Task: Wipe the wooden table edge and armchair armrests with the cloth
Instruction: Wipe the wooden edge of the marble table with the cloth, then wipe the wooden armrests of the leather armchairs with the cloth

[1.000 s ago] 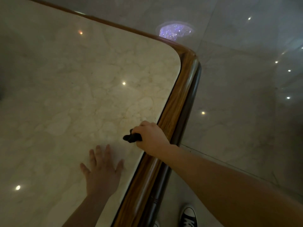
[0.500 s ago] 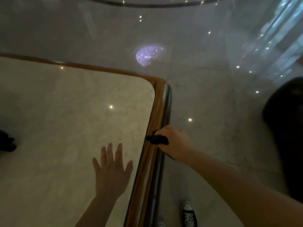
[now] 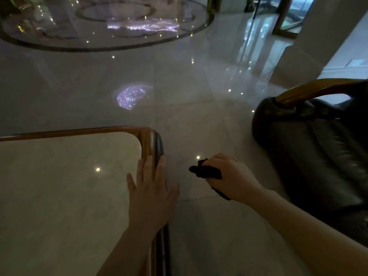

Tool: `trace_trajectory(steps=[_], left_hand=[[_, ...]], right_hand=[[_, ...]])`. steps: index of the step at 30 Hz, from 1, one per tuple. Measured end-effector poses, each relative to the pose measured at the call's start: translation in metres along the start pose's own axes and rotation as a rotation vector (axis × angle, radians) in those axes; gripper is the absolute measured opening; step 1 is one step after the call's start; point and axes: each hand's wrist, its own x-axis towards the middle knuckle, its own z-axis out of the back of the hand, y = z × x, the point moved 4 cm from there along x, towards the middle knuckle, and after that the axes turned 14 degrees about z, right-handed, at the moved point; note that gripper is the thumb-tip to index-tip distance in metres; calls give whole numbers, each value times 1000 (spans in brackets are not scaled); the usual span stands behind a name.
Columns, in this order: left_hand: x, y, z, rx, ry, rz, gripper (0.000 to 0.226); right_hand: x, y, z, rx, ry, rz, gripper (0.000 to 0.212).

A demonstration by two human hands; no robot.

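Carrying the dark cloth (image 3: pixel 206 172) bunched in a closed right hand (image 3: pixel 229 177), off the table, above the floor between table edge (image 3: pixel 150 144) and armchair (image 3: pixel 310 156). Left hand (image 3: pixel 150 194) lies flat, fingers spread, on the wooden rim. Table step looks finished; next, reach right and far to the wooden armrest (image 3: pixel 310 91).

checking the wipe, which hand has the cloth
The right hand: it is closed around the dark cloth, above the floor. The left hand lies flat and bare on the table edge.
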Motion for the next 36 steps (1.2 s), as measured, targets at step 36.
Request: trace_trajectory(steps=[36], left_hand=[[-142,-528,-107,26,179,-785,75]], right_hand=[[-433,-230,259,-149,-468,-729,42]])
